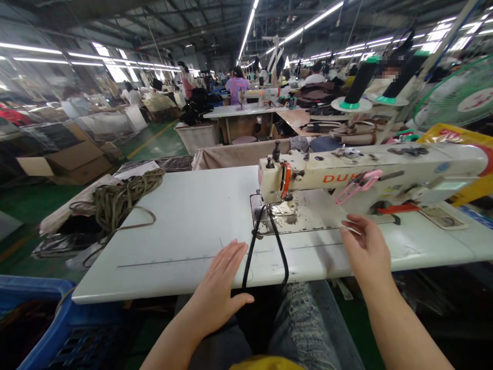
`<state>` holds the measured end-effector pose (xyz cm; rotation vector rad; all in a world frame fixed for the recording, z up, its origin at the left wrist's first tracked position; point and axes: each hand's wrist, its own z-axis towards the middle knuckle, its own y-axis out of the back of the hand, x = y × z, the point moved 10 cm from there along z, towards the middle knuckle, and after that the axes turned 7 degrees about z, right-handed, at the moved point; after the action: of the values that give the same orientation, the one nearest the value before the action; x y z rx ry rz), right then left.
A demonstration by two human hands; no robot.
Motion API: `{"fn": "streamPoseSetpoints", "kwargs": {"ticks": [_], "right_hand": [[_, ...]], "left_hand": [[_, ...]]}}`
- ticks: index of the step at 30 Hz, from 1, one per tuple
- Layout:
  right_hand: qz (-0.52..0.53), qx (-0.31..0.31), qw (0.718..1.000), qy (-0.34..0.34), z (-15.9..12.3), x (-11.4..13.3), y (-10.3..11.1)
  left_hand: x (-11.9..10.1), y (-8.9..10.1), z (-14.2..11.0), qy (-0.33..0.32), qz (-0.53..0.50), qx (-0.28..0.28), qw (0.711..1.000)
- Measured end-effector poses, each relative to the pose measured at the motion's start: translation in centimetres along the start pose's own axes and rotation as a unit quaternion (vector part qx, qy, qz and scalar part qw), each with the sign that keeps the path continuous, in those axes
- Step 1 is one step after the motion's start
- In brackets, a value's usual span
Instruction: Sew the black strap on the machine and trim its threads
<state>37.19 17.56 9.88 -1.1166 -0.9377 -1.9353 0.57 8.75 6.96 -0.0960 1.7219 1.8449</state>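
A black strap (279,241) runs from under the needle area of the sewing machine (308,172) and hangs over the table's front edge in two lengths. Beside its left length is my left hand (221,280), fingers stretched out and thumb apart, with nothing in it. I cannot tell whether the fingertips touch the strap. My right hand (365,249) hovers in front of the machine arm, fingers loosely curved and apart, holding nothing. A pink clip-like tool (360,186) sits on the machine's front, above and beyond that hand.
Tangled olive cord (123,198) lies at the table's left end, one loop reaching onto the white tabletop (192,205). A blue crate (50,308) stands at lower left. Black thread cones (360,82) and a green fan (458,95) stand behind the machine. People work farther back.
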Motion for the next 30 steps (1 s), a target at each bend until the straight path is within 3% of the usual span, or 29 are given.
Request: {"fn": "streamPoseSetpoints", "kwargs": {"ticks": [4,10,15,20,25,30], "right_hand": [[0.134,-0.03,0.989,-0.054,2.8,-1.1,-0.3],[0.251,-0.018,0.966,-0.063,5.4,0.4,-1.3],[0.294,-0.001,0.953,-0.074,6.8,1.5,-2.1],[0.269,0.024,0.961,-0.058,7.7,1.9,-3.1],[0.241,0.038,0.966,-0.086,5.1,0.7,-3.5],[0.188,0.112,0.969,-0.114,-1.6,0.6,-5.4]], "left_hand": [[-0.8,-1.7,0.2,-0.025,0.075,0.011,0.997],[-1.1,-2.6,-1.7,-0.042,0.148,-0.035,0.987],[-1.4,-2.5,-3.3,-0.05,0.199,-0.083,0.975],[-1.7,-2.2,-5.9,-0.066,0.209,-0.138,0.966],[-0.3,-4.0,-8.3,-0.048,0.146,-0.118,0.981],[3.6,-5.6,-8.8,0.113,0.001,-0.101,0.988]]}}
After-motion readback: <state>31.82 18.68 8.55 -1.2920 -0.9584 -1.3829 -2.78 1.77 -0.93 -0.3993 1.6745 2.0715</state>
